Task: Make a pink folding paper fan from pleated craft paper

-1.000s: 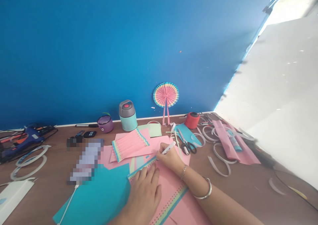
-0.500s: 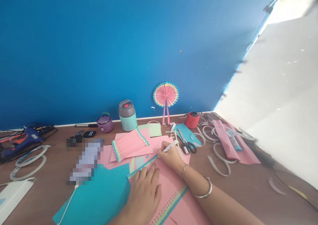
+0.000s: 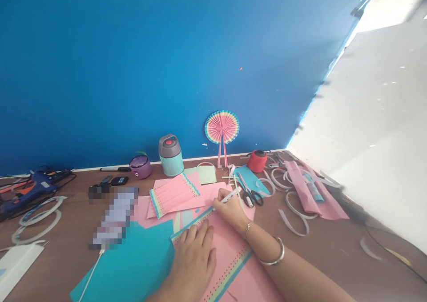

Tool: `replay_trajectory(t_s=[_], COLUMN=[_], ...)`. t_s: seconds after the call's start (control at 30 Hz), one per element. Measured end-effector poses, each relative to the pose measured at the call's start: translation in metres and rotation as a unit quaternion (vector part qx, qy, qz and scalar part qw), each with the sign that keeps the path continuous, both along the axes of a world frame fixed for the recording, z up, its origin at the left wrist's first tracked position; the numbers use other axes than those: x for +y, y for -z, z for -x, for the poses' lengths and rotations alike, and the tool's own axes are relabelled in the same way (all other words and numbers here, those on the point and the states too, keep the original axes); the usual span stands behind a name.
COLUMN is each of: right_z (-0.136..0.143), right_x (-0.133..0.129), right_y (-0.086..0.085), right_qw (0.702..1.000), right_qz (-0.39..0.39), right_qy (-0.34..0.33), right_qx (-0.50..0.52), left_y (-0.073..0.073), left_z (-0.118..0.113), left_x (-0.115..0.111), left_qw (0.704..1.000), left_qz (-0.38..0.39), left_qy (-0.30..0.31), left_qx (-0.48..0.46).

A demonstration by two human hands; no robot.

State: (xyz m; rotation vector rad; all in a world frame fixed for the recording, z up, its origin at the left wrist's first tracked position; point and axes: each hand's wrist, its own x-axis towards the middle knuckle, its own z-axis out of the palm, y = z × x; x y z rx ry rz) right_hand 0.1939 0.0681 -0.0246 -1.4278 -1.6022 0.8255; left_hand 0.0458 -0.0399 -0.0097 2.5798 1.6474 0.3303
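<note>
A pink paper sheet (image 3: 230, 244) with blue and yellow bands and rows of dark dots along its edges lies at the front middle. My left hand (image 3: 195, 251) rests flat on its left part, fingers stretched out. In my right hand (image 3: 230, 211) is a white marker (image 3: 231, 195), its tip hidden by my fingers at the sheet's upper banded edge. Just behind lies a pleated pink paper piece (image 3: 175, 194) with similar banded edges. Scissors (image 3: 251, 193) with black handles lie close to the right of my right hand.
A teal sheet (image 3: 133, 262) lies left of my left hand, beside a blurred phone (image 3: 115, 217) on a cable. Along the wall stand a purple cup (image 3: 140, 167), a mint jar (image 3: 171, 157), a round paper fan (image 3: 222, 127) and a red speaker (image 3: 256, 161). White paper strips (image 3: 293, 219) curl at right.
The white marker's back end has tilted slightly to the right and up in my right hand. My left hand stays in place on the sheet.
</note>
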Motion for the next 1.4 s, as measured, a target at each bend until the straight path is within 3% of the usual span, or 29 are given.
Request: replay_trajectory(t_s=[0.1, 0.43, 0.73, 1.0, 1.4], right_z=[-0.002, -0.001, -0.001, -0.004, -0.005], right_x=[0.002, 0.003, 0.002, 0.003, 0.005], right_y=[-0.001, 0.003, 0.000, -0.007, 0.002], right_qw=[1.000, 0.999, 0.999, 0.999, 0.998], right_qz=[-0.010, -0.013, 0.003, 0.006, 0.006], right_qy=[0.024, 0.002, -0.013, 0.037, 0.019], right_qx=[0.000, -0.050, -0.032, -0.015, -0.052], left_y=[0.002, 0.002, 0.000, -0.002, -0.001], left_z=[0.000, 0.001, 0.001, 0.000, 0.000], left_x=[0.000, 0.000, -0.001, -0.001, -0.001], left_qw=[1.000, 1.000, 1.000, 1.000, 1.000], left_qz=[-0.010, -0.006, 0.000, -0.005, -0.005], left_qy=[0.003, 0.004, 0.000, 0.003, 0.002], left_qx=[0.000, 0.004, 0.001, -0.001, 0.001])
